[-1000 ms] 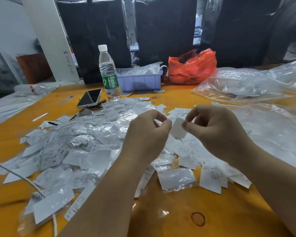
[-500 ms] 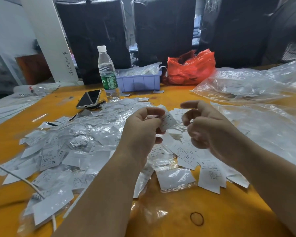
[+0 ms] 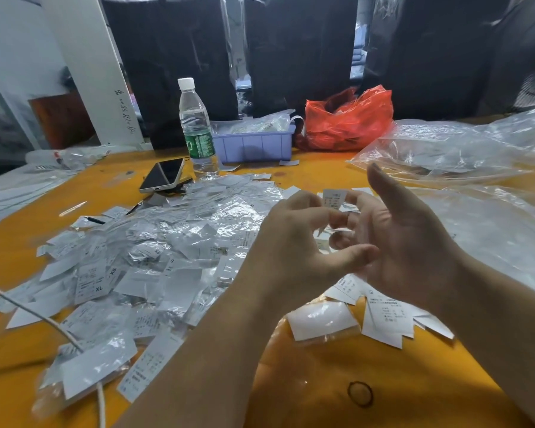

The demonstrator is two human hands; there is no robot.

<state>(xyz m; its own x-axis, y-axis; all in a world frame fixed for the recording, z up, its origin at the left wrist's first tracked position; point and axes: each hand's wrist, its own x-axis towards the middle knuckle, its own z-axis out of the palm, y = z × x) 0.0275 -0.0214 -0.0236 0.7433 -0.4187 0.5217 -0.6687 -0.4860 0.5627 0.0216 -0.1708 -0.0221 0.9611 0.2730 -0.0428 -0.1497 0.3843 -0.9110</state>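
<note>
One small white label [image 3: 334, 198] held at the curled fingertips of the left hand [image 3: 291, 242], clear of the desk [image 3: 322, 381] and just above the gap between both hands. Left thumb stretched across towards the right palm. Right hand [image 3: 411, 242] just beside the left, palm turned inward, thumb straight up, fingers loosely bent towards the label and gripping nothing plainly; no telling whether those fingertips touch it. Under the left hand and spreading away to its left, a wide heap of labels [image 3: 142, 267], many in clear sleeves, some marked XS and XL. Beneath the right hand, a few loose printed labels [image 3: 383, 316] flat on the orange desk. Nearer the body than both hands, a dark rubber ring [image 3: 360, 393]. Left of the left forearm, a white cable [image 3: 44, 318] across the heap. Beyond the left hand, a phone [image 3: 162, 179] face up, just beside an upright water bottle [image 3: 196, 131], then a purple tray [image 3: 254, 146] and a red bag [image 3: 349, 122]. Beyond and to the right of the right hand, crumpled clear plastic bags [image 3: 445, 149]
</note>
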